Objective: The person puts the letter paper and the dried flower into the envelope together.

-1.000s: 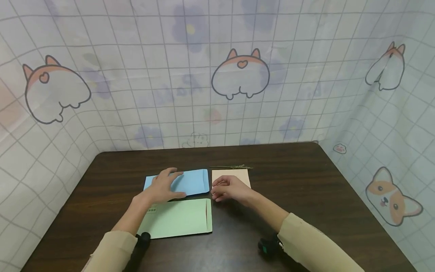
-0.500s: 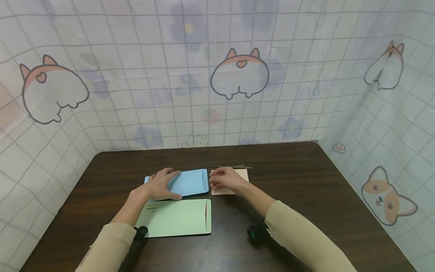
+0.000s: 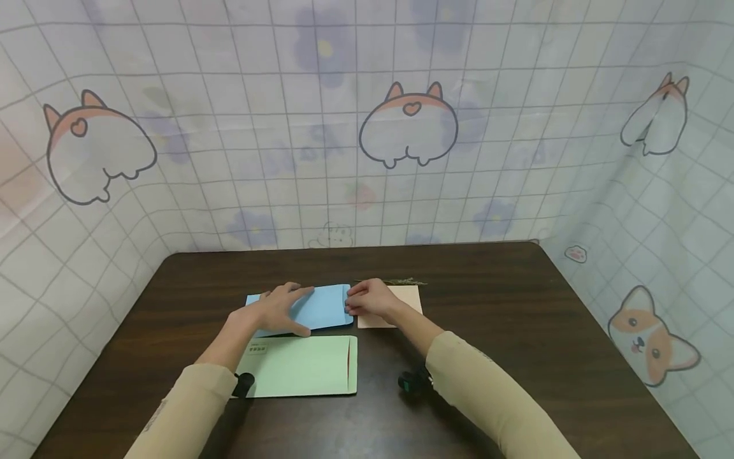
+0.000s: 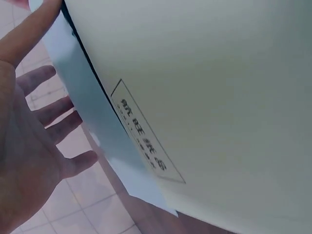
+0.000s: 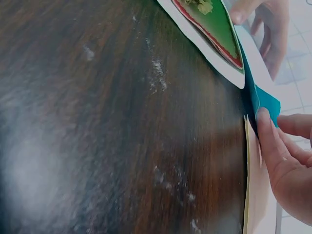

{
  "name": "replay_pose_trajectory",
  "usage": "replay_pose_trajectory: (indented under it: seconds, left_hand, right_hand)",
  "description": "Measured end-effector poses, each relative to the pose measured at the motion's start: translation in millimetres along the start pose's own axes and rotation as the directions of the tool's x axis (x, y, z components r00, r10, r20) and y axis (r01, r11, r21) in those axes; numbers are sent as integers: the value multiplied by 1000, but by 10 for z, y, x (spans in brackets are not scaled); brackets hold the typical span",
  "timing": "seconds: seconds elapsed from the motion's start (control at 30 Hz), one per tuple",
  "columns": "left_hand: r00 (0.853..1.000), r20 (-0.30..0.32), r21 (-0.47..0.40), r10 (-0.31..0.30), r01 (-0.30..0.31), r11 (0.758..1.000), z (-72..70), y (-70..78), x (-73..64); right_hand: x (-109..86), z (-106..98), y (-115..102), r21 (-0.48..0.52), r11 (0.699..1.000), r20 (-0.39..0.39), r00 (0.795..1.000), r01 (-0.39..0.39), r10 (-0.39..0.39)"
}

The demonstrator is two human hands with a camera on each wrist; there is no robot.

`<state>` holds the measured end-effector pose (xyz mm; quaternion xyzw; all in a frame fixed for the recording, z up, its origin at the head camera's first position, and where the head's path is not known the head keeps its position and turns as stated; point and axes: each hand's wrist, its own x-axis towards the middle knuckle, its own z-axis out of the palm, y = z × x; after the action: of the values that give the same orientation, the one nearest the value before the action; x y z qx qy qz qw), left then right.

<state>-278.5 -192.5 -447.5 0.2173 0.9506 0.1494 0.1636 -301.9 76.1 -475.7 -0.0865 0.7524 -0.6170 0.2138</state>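
Observation:
A blue envelope [image 3: 322,308] lies on the dark table with its flap end to the right. Across its left part my left hand [image 3: 278,310] rests with fingers spread; the left wrist view shows those fingers [image 4: 61,109] straight along its edge. At the right end my right hand [image 3: 371,298] pinches the blue flap [image 5: 267,101] between thumb and fingers, as the right wrist view shows. Nearer me lies a green envelope [image 3: 298,370], printed at its upper left corner. In the right wrist view, something red-edged and green [image 5: 222,34] shows in its opening.
A cream envelope or sheet [image 3: 408,299] lies right of the blue envelope, partly under my right forearm. Behind it is a thin dried sprig [image 3: 404,282]. A patterned cloth wall [image 3: 275,127] stands behind and beside the table [image 3: 487,299].
My right hand has moved left and slightly away from me, from over the cream piece to the blue flap, which it now pinches. The left hand has stayed on the blue envelope.

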Motion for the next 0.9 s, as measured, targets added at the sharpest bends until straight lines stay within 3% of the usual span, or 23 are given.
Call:
replay_pose_trajectory:
  seconds: [0.5,0.9]
  left_hand:
    - [999,-22,-8,28,-28,1000,-10,16,86]
    - [999,-29,-3,39,-39,999,0,-30,87]
  right_hand:
    - [76,86,-16,-69,998,-43,999,-12,9]
    - [38,70,-38,-13,1000,10,1000,-11,11]
